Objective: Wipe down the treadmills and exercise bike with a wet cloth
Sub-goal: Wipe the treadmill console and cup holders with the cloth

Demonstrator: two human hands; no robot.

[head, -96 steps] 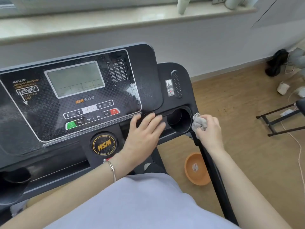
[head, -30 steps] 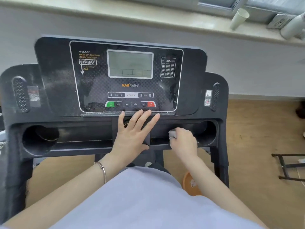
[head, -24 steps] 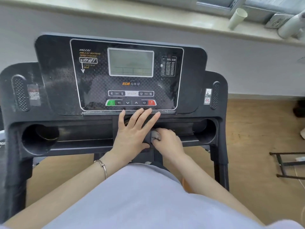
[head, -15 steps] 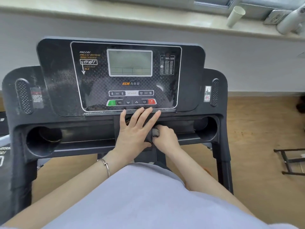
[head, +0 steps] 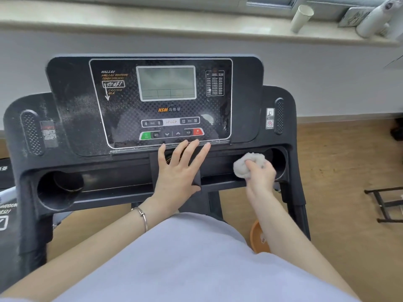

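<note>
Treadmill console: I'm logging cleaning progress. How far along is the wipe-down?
Looks done: wet smears on the panel, lower right. In hand: the right hand grips the cloth in the right tray; the left hand rests flat at centre. Left: the dusty left side and left cup holder; other machines unseen.

1. Treadmill console (head: 72,105): standing below a windowsill (head: 152,25).
2. Left grip (head: 176,173): lying flat, fingers spread, on the centre column just under the button row.
3. Right grip (head: 259,177): clutching a balled grey cloth (head: 244,166), holding it in the tray beside the right cup holder (head: 280,164).
4. Orange basin (head: 257,238): sitting on the floor.
5. Paper cup (head: 302,18): standing on the windowsill.
</note>
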